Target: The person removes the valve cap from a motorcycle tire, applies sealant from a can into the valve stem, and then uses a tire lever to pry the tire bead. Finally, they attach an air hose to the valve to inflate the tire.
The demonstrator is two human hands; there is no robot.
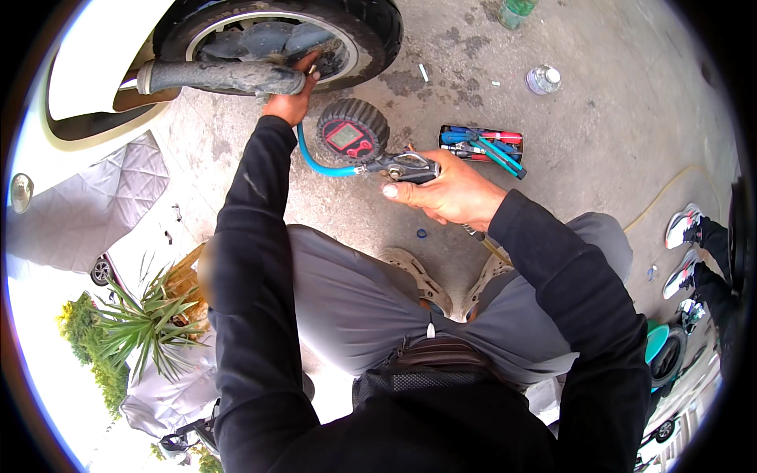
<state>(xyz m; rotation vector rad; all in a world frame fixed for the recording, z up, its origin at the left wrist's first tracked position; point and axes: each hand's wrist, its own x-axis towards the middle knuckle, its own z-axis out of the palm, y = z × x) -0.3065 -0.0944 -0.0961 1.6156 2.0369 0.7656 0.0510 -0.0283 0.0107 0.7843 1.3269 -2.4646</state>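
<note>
My right hand (453, 189) is wrapped round the grip and lever of a tire inflator (402, 167). Its round gauge (352, 132) has a black ribbed rubber cover, a small screen and red-edged buttons. From the inflator a short blue hose (315, 164) curves up to my left hand (293, 101). That hand reaches in at the wheel (272, 39), its fingers closed by the rim round what appears to be the hose's end. A dusty grey exhaust pipe (225, 77) crosses in front and hides part of the fingers and the hose tip.
A tray of tools (482, 143) with blue and red handles lies beyond my right hand. Farther off stand a clear bottle (544, 80) and a green bottle (516, 11). A yellow hose (662, 197) runs across the concrete. Another person's shoes (683, 226) are at the right.
</note>
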